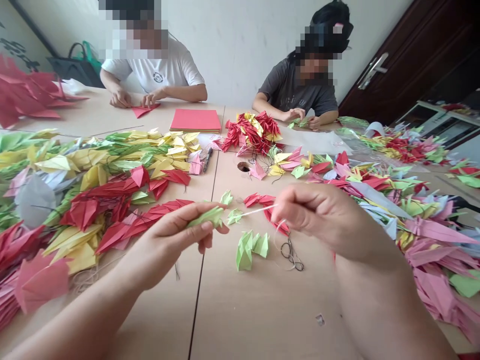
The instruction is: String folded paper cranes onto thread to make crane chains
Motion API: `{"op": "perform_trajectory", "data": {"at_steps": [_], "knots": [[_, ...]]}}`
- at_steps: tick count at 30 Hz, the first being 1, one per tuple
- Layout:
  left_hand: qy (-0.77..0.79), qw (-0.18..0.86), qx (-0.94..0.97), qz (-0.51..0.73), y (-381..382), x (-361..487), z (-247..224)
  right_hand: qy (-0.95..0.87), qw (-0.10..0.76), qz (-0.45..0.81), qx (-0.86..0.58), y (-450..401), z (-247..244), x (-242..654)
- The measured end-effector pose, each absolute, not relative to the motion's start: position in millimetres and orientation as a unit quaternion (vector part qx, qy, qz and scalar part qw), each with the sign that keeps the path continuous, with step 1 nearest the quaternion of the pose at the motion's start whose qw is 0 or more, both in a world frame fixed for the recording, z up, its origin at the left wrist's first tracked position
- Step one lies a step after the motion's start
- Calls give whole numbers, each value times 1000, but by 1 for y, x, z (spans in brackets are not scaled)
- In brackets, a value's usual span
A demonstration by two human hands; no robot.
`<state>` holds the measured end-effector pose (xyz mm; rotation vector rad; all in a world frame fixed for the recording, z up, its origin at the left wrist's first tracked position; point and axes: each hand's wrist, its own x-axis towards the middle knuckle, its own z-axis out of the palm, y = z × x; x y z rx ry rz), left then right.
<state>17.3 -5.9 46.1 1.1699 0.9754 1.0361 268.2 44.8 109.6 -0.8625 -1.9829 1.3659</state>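
Observation:
My left hand (170,240) is closed around a light green folded paper piece (208,218), likely an origami crane, between thumb and fingers. To its right, my right hand (317,220) pinches a thin white thread (258,210) that runs left toward another small green folded piece (235,216). Whether a needle is on it I cannot tell. Below the hands, green folded pieces (245,250) lie on the table. Beside them rest small dark scissors (291,255) with pale thread looped around. A curved row of red folded pieces (258,199) lies partly behind my right hand.
Strung paper pieces heap on the left (86,195) and right (427,225). Red paper sheets (195,120), a red-and-yellow bundle (255,131), a black pen (207,160) and a table hole (243,166) lie ahead. Two people across the table handle folded paper.

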Motion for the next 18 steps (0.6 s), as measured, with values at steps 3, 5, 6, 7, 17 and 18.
{"op": "perform_trajectory", "data": {"at_steps": [3, 5, 6, 7, 17, 18], "knots": [[383, 645, 454, 481, -1, 12, 51, -695, 363, 549, -288, 47, 115, 279], [355, 669, 444, 480, 0, 10, 55, -668, 384, 573, -279, 47, 117, 280], [347, 677, 445, 472, 0, 8, 56, -658, 390, 584, -274, 47, 118, 280], [345, 681, 451, 462, -1, 7, 57, -648, 393, 595, -268, 47, 118, 279], [436, 592, 554, 390, 13, -6, 53, -599, 452, 620, -229, 44, 137, 292], [458, 571, 584, 351, 16, -10, 51, -595, 463, 615, -232, 42, 143, 295]]}}
